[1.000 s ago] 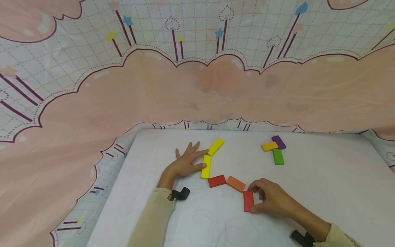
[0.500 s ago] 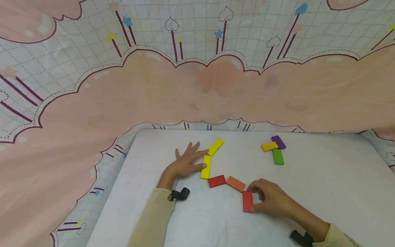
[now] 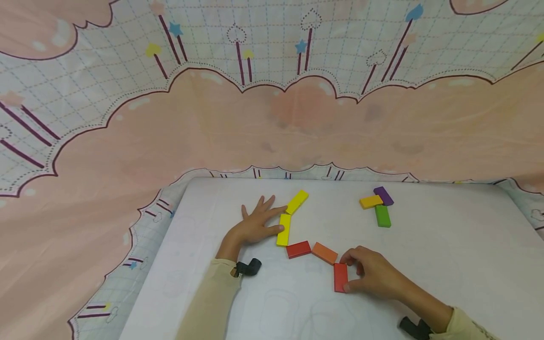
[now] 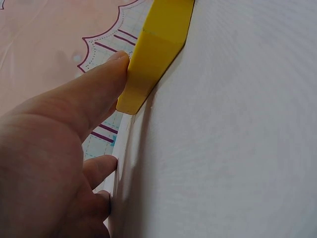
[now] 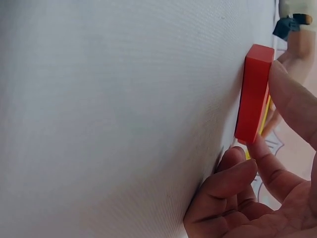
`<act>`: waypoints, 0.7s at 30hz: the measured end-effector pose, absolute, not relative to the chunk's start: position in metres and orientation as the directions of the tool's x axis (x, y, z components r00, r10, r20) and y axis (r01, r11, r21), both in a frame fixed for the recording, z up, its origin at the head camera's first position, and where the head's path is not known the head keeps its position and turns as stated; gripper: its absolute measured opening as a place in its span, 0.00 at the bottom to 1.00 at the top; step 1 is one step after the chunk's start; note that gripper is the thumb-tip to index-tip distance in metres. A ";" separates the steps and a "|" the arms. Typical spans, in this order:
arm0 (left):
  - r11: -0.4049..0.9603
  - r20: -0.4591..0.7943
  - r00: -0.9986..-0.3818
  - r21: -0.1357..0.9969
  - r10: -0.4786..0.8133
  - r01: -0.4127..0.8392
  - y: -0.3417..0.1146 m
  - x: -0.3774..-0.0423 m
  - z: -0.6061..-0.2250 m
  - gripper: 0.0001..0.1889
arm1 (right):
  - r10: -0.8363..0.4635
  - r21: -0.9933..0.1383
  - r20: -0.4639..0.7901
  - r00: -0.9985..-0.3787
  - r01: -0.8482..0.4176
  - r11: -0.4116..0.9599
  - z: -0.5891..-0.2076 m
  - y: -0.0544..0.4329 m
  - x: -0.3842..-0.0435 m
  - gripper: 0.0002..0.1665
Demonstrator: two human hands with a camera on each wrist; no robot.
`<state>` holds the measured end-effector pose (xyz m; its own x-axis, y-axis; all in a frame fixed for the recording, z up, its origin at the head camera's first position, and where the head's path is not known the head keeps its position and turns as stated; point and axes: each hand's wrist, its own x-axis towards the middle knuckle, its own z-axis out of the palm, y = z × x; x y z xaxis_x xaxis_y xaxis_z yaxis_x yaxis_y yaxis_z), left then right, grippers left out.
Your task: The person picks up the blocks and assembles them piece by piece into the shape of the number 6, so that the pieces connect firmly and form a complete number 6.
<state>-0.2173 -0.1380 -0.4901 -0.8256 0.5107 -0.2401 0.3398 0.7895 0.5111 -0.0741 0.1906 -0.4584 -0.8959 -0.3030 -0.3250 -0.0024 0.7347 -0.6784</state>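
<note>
Ends of nearest red block (image 3: 340,277) are pinched by right hand (image 3: 374,274), well apart from left hand (image 3: 255,226) spread against yellow block (image 3: 283,237).

A flat, white, four-cornered surface (image 3: 459,250) with faint printed outlines carries eight small rectangular blocks. Toward its left-middle a crooked chain runs nearly end to end: a bright yellow oblong block (image 3: 298,201) set slantwise, a second yellow oblong block (image 3: 283,236), a dark red oblong block (image 3: 299,249), an orange oblong block (image 3: 325,253) and a bright red oblong block (image 3: 340,277). Well apart, near the far edge, an amber oblong block (image 3: 371,202), a purple oblong block (image 3: 384,195) and a green oblong block (image 3: 383,216) cluster together.
</note>
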 end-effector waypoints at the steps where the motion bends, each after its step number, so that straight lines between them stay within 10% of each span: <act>1: 0.789 -0.240 -0.825 0.511 0.511 0.340 -0.138 -0.217 -0.490 0.33 | -0.302 -0.678 -0.324 -0.897 -0.002 0.735 -0.459 0.190 -0.074 0.34; 21: 0.786 -0.248 -0.817 0.513 0.520 0.344 -0.140 -0.217 -0.490 0.34 | -0.225 -0.669 -0.331 -0.917 0.060 0.740 -0.456 0.204 -0.086 0.31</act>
<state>-0.2168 -0.1399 -0.4895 -0.8173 0.5199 -0.2483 0.3441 0.7861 0.5134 -0.0864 0.2043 -0.4559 -0.9166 -0.2249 -0.3306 0.0598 0.7405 -0.6694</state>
